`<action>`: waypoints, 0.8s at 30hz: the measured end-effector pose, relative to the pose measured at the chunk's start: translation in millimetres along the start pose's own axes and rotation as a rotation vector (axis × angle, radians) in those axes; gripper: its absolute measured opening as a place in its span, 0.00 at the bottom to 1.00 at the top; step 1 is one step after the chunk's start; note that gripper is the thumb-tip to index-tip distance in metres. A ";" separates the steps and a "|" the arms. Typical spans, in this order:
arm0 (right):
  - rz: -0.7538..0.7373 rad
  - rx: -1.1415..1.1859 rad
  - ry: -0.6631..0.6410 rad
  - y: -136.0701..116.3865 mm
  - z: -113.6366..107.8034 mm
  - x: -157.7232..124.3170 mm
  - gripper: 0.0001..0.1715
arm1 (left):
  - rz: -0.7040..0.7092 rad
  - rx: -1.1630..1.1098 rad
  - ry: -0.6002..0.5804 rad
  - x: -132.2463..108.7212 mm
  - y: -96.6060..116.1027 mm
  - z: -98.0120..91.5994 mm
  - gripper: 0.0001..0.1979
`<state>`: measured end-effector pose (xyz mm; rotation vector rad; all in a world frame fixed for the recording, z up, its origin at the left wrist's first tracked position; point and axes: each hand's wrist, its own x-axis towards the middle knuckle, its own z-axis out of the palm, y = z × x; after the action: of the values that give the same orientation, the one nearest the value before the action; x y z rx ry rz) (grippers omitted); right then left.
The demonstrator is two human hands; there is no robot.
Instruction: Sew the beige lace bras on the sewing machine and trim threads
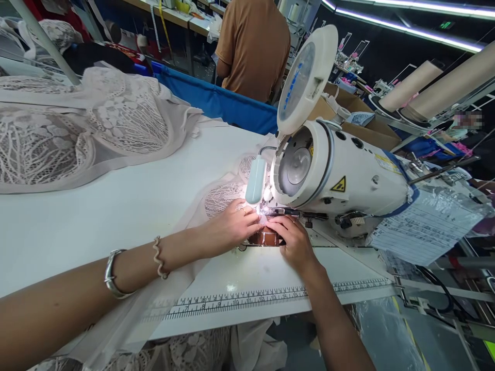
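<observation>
A white sewing machine [348,170] with its round end cover swung up stands at the right of the white table. My left hand [235,224] lies with its fingers pressed on pale lace fabric [222,198] beside the lit needle area, under a small pale-green lamp [255,180]. Close to its right, my right hand [292,239] has its fingertips together at the fabric's edge, by the presser foot. Sheer fabric runs from there under my left forearm and over the table's front edge. The needle itself is lost in glare.
Lace bra pieces [127,118] are heaped on the table [116,206] at the left. A printed ruler strip [247,299] follows the front edge. Behind a blue cloth barrier [216,98], a person in a brown shirt [255,46] faces away. Thread cones [452,87] stand at the right.
</observation>
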<state>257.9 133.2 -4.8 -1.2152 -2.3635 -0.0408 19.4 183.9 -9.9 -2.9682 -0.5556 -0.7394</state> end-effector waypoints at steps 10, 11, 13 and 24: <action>0.118 -0.029 -0.061 -1.5 3.8 -1.9 0.39 | -0.092 -0.205 -0.019 1.9 -13.2 -0.6 0.21; 0.128 -0.036 -0.068 -1.3 4.6 -2.2 0.40 | -0.100 -0.216 -0.034 1.6 -15.0 -0.8 0.21; 0.133 -0.059 -0.065 -0.5 6.2 -3.0 0.39 | -0.114 -0.227 -0.074 1.2 -18.8 -2.0 0.22; 0.087 -0.079 -0.075 -6.0 -5.1 -2.5 0.34 | -0.191 -0.238 -0.151 0.0 -31.4 1.6 0.23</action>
<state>256.5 126.4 -0.3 -1.3782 -2.3911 -0.0618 9.2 213.4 -13.0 -3.2453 -0.8244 -0.6382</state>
